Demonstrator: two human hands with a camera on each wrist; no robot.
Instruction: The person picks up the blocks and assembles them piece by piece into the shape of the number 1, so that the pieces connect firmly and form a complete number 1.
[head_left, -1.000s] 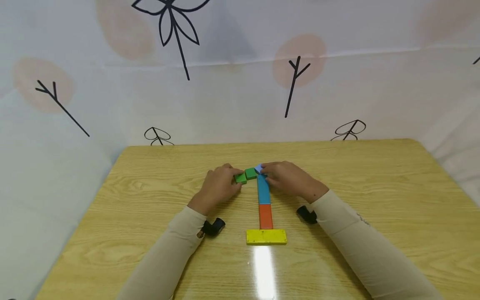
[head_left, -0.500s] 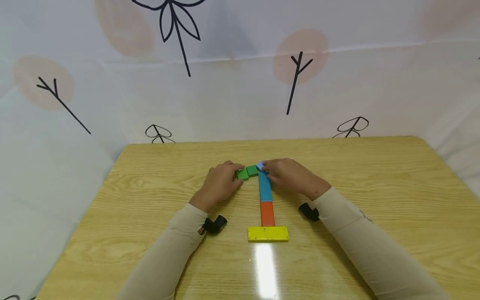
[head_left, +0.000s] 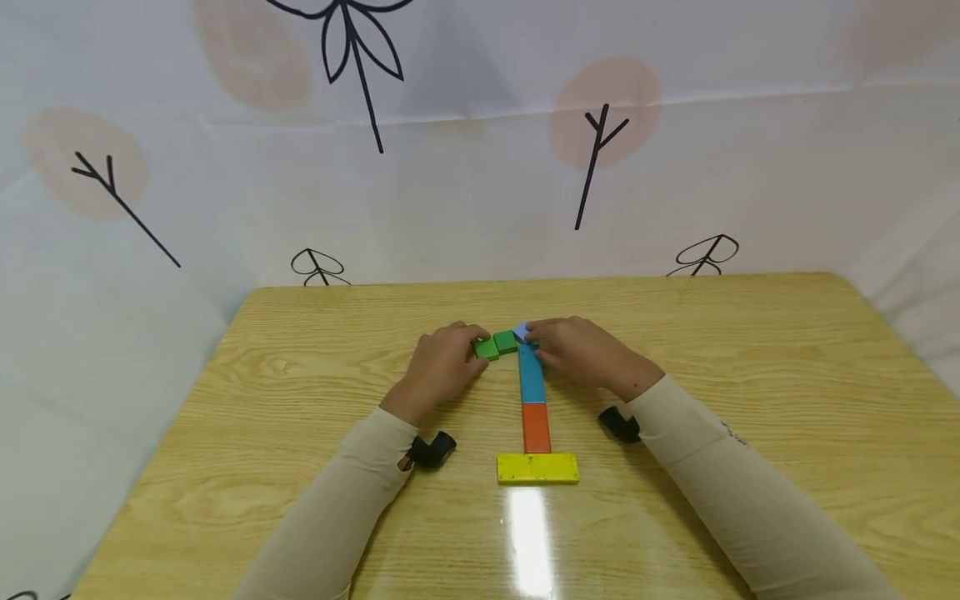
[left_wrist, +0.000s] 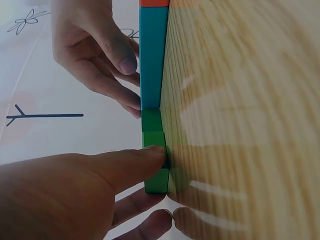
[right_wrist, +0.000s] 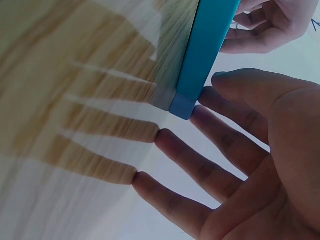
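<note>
In the head view my left hand point(head_left: 441, 368) pinches a light green block point(head_left: 487, 349) at the left end of a short row. The left wrist view has my thumb point(left_wrist: 135, 162) on that block's near side. A darker green block point(head_left: 506, 342) sits beside it, then a small purple-blue block point(head_left: 521, 332). My right hand point(head_left: 588, 353) rests its fingertips against the purple-blue block; in the right wrist view the fingers point(right_wrist: 225, 140) are nearly straight and the thumb is apart. A long blue block point(head_left: 532, 379) runs from that row toward me.
An orange-red block point(head_left: 536, 427) continues the blue one, ending at a crosswise yellow block point(head_left: 537, 468). All lie on a wood-grain table point(head_left: 262, 433). A patterned white cloth point(head_left: 465, 192) hangs behind it. Black wrist-worn pieces point(head_left: 433, 451) stick out beside both sleeves.
The view has shifted slightly. The light green block has moved a little closer in line with the dark green one under my left hand; the right hand stays at the purple-blue block.
</note>
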